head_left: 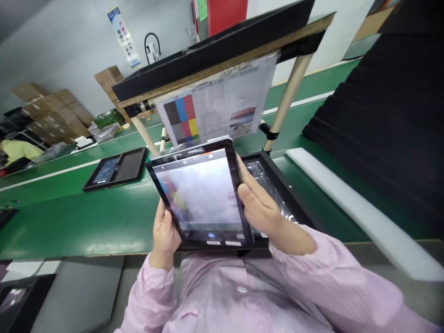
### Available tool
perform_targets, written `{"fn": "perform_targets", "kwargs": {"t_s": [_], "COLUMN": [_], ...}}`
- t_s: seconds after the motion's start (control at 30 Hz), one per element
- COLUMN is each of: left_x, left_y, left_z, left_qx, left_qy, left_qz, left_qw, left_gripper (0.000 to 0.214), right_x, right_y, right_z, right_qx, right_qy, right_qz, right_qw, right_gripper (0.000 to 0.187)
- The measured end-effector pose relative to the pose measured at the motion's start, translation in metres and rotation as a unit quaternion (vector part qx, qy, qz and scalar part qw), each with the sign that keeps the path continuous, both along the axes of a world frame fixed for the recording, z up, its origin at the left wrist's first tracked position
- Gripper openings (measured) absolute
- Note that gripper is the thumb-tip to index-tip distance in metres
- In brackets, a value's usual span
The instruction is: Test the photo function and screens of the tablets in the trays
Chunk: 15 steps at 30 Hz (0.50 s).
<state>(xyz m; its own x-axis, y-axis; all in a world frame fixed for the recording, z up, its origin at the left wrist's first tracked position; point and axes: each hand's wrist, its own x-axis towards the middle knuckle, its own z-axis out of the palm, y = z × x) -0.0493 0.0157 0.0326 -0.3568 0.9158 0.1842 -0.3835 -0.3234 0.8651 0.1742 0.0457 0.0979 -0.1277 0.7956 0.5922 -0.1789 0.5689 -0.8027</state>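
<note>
While its screen point(208, 203) is showing blurred color patches, a tablet point(203, 192) is tilting by a green worktop point(86, 226)

Leftmost, a two-compartment black tray point(130, 165) is lying on the worktop. The left hand point(165, 236) is pinching the tablet's left edge between thumb and fingers. Behind the tablet, a printed color chart point(215, 104) is hanging below a shelf point(222, 58). The right hand point(262, 210) is clamping the tablet's right edge. Farther right, a white foam strip point(350, 201) is lying.

The tablet point(204, 194) has a glossy, glass-like screen point(199, 201) from where I stand, and the green bench top point(104, 217) a smooth, plastic-looking sheen. The white strip point(357, 206) looks like matt foam, the pink smock point(222, 296) crinkled cloth, the shelf edge point(225, 64) rough wood, the boxes point(58, 113) matt cardboard.
</note>
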Motion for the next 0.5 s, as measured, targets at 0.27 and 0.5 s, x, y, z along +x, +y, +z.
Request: {"fn": "perform_targets", "kwargs": {"t_s": [0.27, 0.5], "left_x": [0.002, -0.011], "left_y": [-0.004, -0.002], "left_z": [0.003, 0.02], "left_qx": [-0.036, -0.085], "left_qy": [-0.031, -0.019], "left_qz": [-0.001, -0.013], "left_qw": [0.999, 0.996], "left_gripper": [0.048, 0.049], "right_x": [0.004, 0.01], "right_y": [0.013, 0.033], "right_z": [0.001, -0.018], "right_qx": [0.12, 0.007], "right_qy": [-0.116, -0.147], "right_qz": [-0.038, 0.02], "right_qw": [0.985, 0.989], "right_gripper": [0.058, 0.076]}}
